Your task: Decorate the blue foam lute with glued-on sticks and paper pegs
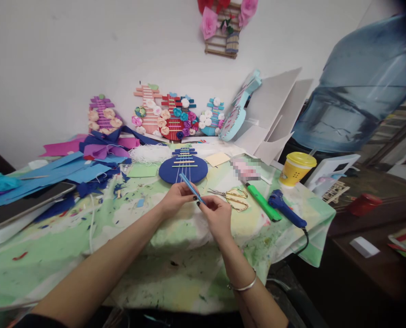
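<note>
A thin blue strip slants between my two hands above the table's near half. My left hand pinches it around its middle, and my right hand grips its lower end. Just beyond them lies a dark blue round instrument-shaped craft piece with pale strings and small crossbars. To the right of my hands are gold-handled scissors, a green-handled tool and a dark blue glue gun with a cable.
Blue paper sheets and a phone lie at the left. White string is heaped behind. Decorated craft instruments lean on the wall. A yellow cup and large water bottle are at the right.
</note>
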